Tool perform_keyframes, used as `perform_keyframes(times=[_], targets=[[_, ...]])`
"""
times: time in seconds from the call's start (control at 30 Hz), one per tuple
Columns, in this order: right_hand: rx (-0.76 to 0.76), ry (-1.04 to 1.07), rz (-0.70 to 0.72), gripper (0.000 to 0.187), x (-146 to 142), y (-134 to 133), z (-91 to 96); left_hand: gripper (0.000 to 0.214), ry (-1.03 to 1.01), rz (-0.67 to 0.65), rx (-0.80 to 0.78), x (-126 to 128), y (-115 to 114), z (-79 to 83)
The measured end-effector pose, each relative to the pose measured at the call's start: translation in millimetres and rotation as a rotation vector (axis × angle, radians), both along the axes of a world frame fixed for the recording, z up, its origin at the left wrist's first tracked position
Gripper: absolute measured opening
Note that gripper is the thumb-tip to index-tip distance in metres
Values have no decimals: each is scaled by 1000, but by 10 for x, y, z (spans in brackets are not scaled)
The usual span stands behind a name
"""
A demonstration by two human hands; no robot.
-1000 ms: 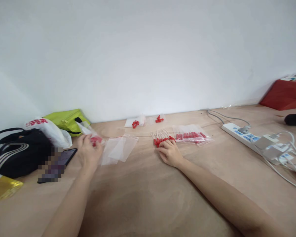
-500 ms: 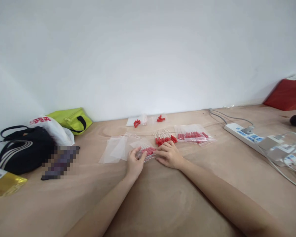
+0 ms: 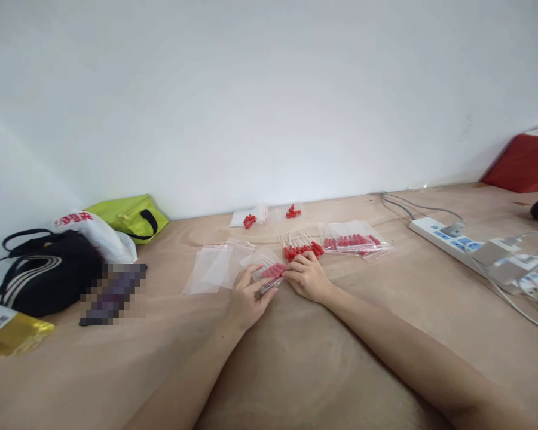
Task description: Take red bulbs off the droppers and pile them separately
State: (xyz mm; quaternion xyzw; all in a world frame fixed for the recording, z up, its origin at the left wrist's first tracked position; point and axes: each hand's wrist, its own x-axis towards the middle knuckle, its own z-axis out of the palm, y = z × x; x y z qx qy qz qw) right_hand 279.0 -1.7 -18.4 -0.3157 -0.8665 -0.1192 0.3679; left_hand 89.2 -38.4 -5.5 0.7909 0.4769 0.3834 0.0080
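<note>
While a pile of flat, clear plastic bags (image 3: 346,229) encloses a row of red-ended sticks (image 3: 352,240), we have another clear plastic bag (image 3: 251,257) of slender pale sticks (image 3: 272,270) well short of the far edge of the wooden bench (image 3: 287,370). Our left hand (image 3: 247,300) is clamped on that bag's near side; our right hand (image 3: 310,278), fingers bent, meets its right side, though we cannot tell whether it grips. The bag lies slanted, its sticks fanned, thick red ends toward us. Loose red-ended wooden sticks (image 3: 297,249) lie just beyond our right hand.
</note>
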Motion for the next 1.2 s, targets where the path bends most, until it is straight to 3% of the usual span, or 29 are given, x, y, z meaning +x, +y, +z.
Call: perform_keyframes(times=[0.17,0.33,0.67,1.2], targets=[[-18,7,7,18,-2,-16,8,17,95,-94,19,10,13,-19],[-37,19,19,17,0,-28,25,18,21,-54,8,58,30,-34],[-83,20,114,9,0,11,-26,7,-238,37,-294,9,88,-67],[-59,80,88,10,-7,-5,-6,6,-326,59,-369,-15,84,-74]])
